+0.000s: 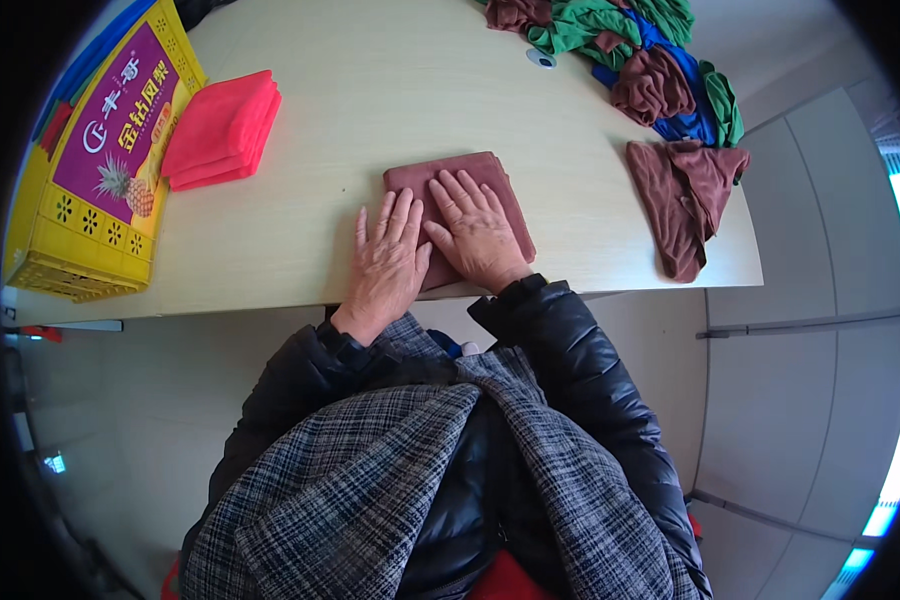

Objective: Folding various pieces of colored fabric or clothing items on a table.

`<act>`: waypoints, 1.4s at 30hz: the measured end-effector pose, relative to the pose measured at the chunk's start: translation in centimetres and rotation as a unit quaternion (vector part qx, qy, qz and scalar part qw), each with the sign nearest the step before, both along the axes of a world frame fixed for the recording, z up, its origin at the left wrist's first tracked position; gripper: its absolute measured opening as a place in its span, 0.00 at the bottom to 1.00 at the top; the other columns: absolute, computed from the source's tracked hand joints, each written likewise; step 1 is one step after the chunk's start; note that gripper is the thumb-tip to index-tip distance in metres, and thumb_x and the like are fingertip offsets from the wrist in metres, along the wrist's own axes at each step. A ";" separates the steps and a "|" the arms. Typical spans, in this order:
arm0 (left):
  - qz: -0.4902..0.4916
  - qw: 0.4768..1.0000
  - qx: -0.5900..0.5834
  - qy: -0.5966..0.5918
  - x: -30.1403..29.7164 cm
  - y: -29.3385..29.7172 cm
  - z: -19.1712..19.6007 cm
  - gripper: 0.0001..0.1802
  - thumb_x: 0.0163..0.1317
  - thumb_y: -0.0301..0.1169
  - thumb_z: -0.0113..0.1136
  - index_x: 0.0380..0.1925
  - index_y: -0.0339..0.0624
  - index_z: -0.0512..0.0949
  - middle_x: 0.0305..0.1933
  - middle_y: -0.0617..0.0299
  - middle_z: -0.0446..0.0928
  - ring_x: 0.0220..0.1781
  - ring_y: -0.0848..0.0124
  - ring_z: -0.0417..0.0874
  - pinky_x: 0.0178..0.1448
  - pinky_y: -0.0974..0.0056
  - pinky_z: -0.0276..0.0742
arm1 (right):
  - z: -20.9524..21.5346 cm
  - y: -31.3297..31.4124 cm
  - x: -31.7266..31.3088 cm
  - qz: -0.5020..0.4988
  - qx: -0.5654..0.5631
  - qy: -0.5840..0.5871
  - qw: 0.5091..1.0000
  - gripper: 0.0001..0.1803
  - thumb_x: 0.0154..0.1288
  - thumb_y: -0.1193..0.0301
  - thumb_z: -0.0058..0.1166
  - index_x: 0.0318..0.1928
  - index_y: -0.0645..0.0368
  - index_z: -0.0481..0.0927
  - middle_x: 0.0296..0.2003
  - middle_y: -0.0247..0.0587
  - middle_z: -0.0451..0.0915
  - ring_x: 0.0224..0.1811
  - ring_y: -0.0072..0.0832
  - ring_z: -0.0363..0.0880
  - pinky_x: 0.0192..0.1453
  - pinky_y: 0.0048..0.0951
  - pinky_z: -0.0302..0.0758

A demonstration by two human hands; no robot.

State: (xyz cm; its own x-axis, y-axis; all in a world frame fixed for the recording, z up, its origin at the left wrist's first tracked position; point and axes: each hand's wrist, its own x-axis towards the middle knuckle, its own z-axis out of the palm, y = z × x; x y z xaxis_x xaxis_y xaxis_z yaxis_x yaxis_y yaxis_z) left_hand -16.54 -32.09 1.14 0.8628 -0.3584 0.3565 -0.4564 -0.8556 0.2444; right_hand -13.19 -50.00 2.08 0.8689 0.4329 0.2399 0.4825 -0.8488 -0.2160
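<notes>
The folded cloth [460, 215] lies on the bench [370, 90] at its near edge, under both hands. A stack of folded cloths [222, 130] lies behind-left, beside a crate [90, 180]. Loose cloths [650, 70] lie behind-right.

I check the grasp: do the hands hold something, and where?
Nothing is held. Left hand and right hand lie flat on top of the folded brown cloth.

Bright, even light; sharp centre, fisheye bending, dark rim.
</notes>
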 end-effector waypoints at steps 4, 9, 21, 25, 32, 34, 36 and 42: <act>0.003 1.000 -0.005 0.020 -0.1 -0.1 0.3 0.34 0.72 0.38 0.54 0.74 0.35 0.62 0.81 0.53 0.56 0.82 0.55 0.55 0.83 0.40 0.44 | 0.0 -1.3 1.0 -0.034 -0.008 -0.004 0.999 0.35 0.78 0.50 0.42 0.75 0.59 0.63 0.77 0.45 0.60 0.81 0.43 0.52 0.83 0.47 0.48; 0.001 1.000 -0.001 0.007 -0.4 -0.1 0.0 0.33 0.73 0.39 0.54 0.73 0.36 0.62 0.80 0.52 0.57 0.82 0.54 0.55 0.82 0.39 0.45 | 0.1 -2.6 1.1 -0.091 -0.006 0.007 0.996 0.35 0.78 0.50 0.43 0.75 0.59 0.63 0.77 0.45 0.61 0.81 0.42 0.53 0.82 0.46 0.50; 0.008 1.000 -0.017 -0.013 0.6 0.2 0.7 0.33 0.73 0.41 0.53 0.73 0.35 0.63 0.79 0.51 0.60 0.81 0.54 0.57 0.82 0.39 0.46 | 0.9 -2.5 0.1 -0.100 -0.021 -0.085 0.991 0.34 0.78 0.50 0.42 0.75 0.57 0.63 0.75 0.44 0.63 0.80 0.48 0.55 0.81 0.55 0.49; 0.006 1.000 0.004 -0.029 1.4 -0.8 -0.1 0.33 0.73 0.41 0.54 0.72 0.36 0.64 0.78 0.50 0.61 0.82 0.55 0.57 0.82 0.40 0.46 | -0.1 0.2 1.1 -0.020 0.012 -0.019 1.000 0.34 0.77 0.50 0.42 0.74 0.56 0.65 0.75 0.44 0.64 0.80 0.47 0.54 0.82 0.54 0.48; 0.001 1.000 0.021 -0.011 1.8 -1.2 -0.3 0.33 0.73 0.42 0.54 0.72 0.37 0.64 0.78 0.51 0.61 0.82 0.57 0.56 0.83 0.42 0.46 | -0.7 -1.5 3.2 -0.071 -0.011 -0.027 0.997 0.33 0.76 0.49 0.44 0.72 0.55 0.68 0.73 0.42 0.67 0.79 0.42 0.57 0.79 0.52 0.53; 0.003 1.000 0.022 -0.011 1.7 -1.3 -0.3 0.33 0.73 0.43 0.54 0.73 0.38 0.64 0.78 0.51 0.61 0.82 0.57 0.56 0.83 0.42 0.46 | -0.8 -1.9 3.6 -0.083 -0.010 -0.035 0.996 0.33 0.76 0.49 0.44 0.72 0.56 0.69 0.73 0.41 0.68 0.78 0.41 0.58 0.78 0.52 0.55; 0.005 1.000 0.022 -0.013 1.6 -1.2 -0.2 0.33 0.73 0.43 0.53 0.73 0.38 0.64 0.79 0.51 0.61 0.82 0.57 0.55 0.83 0.42 0.46 | -0.8 -2.3 3.8 -0.097 -0.011 -0.023 0.995 0.33 0.76 0.49 0.44 0.72 0.56 0.69 0.72 0.41 0.68 0.78 0.40 0.59 0.78 0.51 0.56; 0.005 1.000 0.015 -0.008 1.6 -1.3 -0.5 0.33 0.74 0.43 0.53 0.73 0.38 0.63 0.79 0.51 0.60 0.82 0.57 0.56 0.83 0.42 0.46 | -0.2 -3.5 3.5 -0.139 0.007 0.005 0.990 0.34 0.76 0.49 0.43 0.72 0.57 0.68 0.73 0.42 0.67 0.79 0.40 0.57 0.78 0.52 0.56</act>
State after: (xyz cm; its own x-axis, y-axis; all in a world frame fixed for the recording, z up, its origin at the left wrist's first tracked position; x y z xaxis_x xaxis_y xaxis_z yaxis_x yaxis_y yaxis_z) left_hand -14.91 -33.37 0.67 0.8606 -0.3606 0.3596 -0.4514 -0.8670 0.2110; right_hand -9.73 -53.46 1.86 0.9564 0.1734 0.2350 0.2286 -0.9452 -0.2330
